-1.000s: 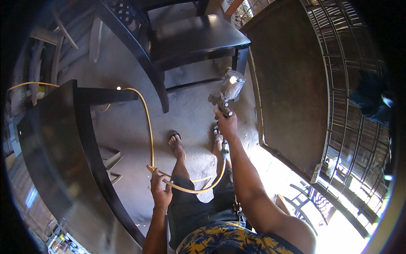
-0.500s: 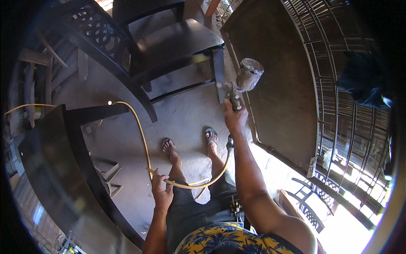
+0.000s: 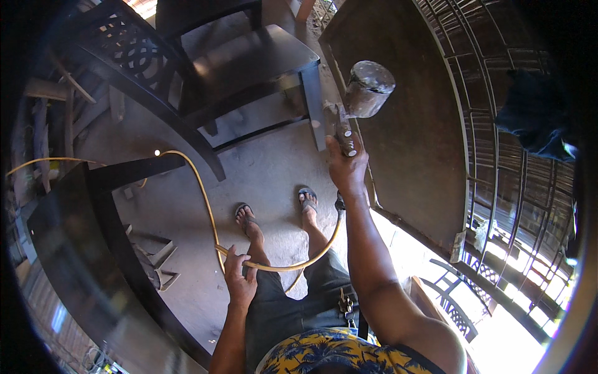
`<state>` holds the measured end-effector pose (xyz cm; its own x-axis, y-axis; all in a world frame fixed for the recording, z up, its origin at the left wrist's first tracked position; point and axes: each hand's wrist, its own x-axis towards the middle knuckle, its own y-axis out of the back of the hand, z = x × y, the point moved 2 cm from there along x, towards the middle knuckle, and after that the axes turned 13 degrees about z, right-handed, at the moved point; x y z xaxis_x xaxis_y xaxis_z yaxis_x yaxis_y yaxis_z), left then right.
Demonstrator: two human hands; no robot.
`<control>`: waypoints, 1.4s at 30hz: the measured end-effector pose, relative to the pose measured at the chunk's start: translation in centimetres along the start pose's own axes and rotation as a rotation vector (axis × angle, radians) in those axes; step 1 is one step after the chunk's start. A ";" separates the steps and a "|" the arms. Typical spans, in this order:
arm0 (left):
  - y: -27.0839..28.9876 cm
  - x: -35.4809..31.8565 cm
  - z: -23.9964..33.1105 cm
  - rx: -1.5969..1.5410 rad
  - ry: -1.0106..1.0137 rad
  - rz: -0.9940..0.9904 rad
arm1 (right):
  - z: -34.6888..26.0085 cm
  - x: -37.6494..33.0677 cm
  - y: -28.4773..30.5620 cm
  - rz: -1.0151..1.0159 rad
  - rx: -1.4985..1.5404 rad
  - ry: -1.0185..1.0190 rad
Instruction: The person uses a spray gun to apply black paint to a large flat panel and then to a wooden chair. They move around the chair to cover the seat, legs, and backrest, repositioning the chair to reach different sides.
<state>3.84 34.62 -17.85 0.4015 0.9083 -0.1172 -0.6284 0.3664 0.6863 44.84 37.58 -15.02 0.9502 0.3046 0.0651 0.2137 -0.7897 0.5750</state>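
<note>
My right hand (image 3: 347, 167) is wrapped round the handle of a spray gun (image 3: 339, 128), held out ahead of me. A round, paint-stained metal cup (image 3: 370, 93) sits on the gun's side. From the bottom of the grip a yellow air hose (image 3: 311, 262) curves down and left. My left hand (image 3: 241, 274) is closed round that hose at waist height. Beyond the gun, to the left, stands a dark, glossy wooden chair (image 3: 255, 62) with a lattice back (image 3: 134, 53); the gun is apart from it.
A dark wooden piece (image 3: 81, 243) with a leg jutting out stands close on my left. A large brown panel (image 3: 405, 124) leans against the slatted wall (image 3: 498, 124) at right. Scrap wood (image 3: 56, 112) lies far left. The hose crosses the floor near my feet.
My right hand has raised the spray gun slightly and tilted it, so its cup sits higher. The view has shifted a little. My left hand keeps its hold on the hose.
</note>
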 end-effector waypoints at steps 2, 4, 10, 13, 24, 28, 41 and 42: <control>-0.4 -0.1 0.1 0.020 -0.028 0.005 | 1.5 -0.1 -0.7 -0.011 -0.048 0.052; -0.7 -0.3 0.1 0.018 -0.017 -0.008 | 3.3 -0.6 -1.2 0.001 -0.059 0.082; -0.8 -0.7 0.0 0.005 -0.004 -0.059 | 7.8 -2.5 -1.4 0.008 -0.070 0.070; -0.8 -0.9 -0.1 0.017 -0.015 -0.069 | 9.8 -3.6 -1.2 -0.029 -0.134 -0.052; -1.4 -1.3 -0.4 0.043 -0.037 -0.144 | 17.4 -6.9 -1.5 -0.013 -0.211 -0.143; -1.9 -1.4 0.2 0.061 -0.067 -0.187 | 21.4 -7.5 -2.0 -0.027 -0.312 -0.158; -2.3 -0.8 2.1 0.078 -0.072 -0.203 | 16.6 -1.9 0.3 -0.044 -0.184 -0.151; -2.3 -0.7 2.2 0.078 -0.064 -0.199 | 15.5 -1.2 0.2 -0.058 -0.170 -0.180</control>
<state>6.47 32.67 -17.74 0.5555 0.8042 -0.2114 -0.4800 0.5177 0.7082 47.31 28.78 -27.64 0.9658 0.2351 -0.1093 0.2423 -0.6684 0.7033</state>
